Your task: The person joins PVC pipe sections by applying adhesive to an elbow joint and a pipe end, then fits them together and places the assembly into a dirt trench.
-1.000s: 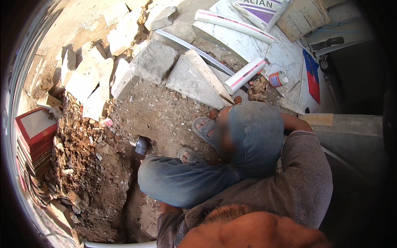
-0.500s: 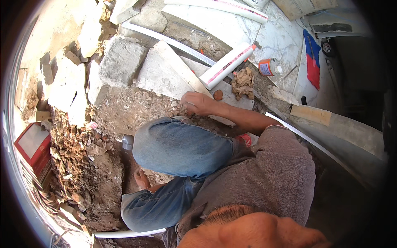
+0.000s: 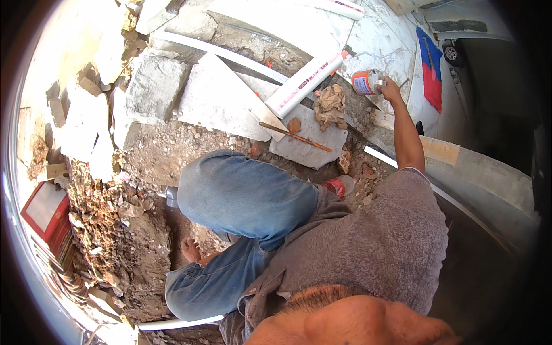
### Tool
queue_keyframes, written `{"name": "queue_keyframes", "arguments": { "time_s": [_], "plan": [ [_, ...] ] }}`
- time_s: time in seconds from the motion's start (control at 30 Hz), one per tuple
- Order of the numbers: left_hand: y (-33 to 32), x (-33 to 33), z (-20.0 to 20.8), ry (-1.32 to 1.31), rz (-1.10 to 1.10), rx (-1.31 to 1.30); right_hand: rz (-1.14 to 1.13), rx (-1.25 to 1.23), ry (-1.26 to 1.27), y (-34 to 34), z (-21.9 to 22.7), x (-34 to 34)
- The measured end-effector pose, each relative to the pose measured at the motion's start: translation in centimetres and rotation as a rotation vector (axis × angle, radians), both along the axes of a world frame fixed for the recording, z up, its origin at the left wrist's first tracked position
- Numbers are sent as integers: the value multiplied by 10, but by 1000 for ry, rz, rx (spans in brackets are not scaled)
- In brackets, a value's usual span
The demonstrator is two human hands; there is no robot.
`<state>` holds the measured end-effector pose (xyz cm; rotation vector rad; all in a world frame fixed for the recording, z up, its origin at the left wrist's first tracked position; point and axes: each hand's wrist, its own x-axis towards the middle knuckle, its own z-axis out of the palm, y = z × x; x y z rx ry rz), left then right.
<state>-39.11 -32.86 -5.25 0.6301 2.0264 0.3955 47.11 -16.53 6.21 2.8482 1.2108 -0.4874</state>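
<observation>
Can (image 3: 363, 82), one, is orange-grey; your right hand (image 3: 390, 90) curls fingers by its cap (image 3: 380, 84); I cannot tell grip, nor for left hand (image 3: 188, 250).

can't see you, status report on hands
Right hand gripping orange-labelled round metal can. Left hand low beside brown dirt, grip unclear. Crumpled brown paper nearby, not blocking.

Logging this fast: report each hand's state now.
Left hand: low over the dirt, open or closed cannot be told.
Right hand: closed on the can.

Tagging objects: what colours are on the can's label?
The can's label is orange with a pale panel; head view.
</observation>
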Motion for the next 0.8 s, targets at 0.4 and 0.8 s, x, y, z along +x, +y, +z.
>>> {"name": "queue_keyframes", "arguments": {
  "time_s": [0.4, 0.8],
  "plan": [
    [17, -21, -56, -44, -131, 113, 8, -60, -93, 9, 0, -12],
    [20, -7, -45, 12, -129, 164, 218, -111, -121, -3, -1, -5]
  ]
}}
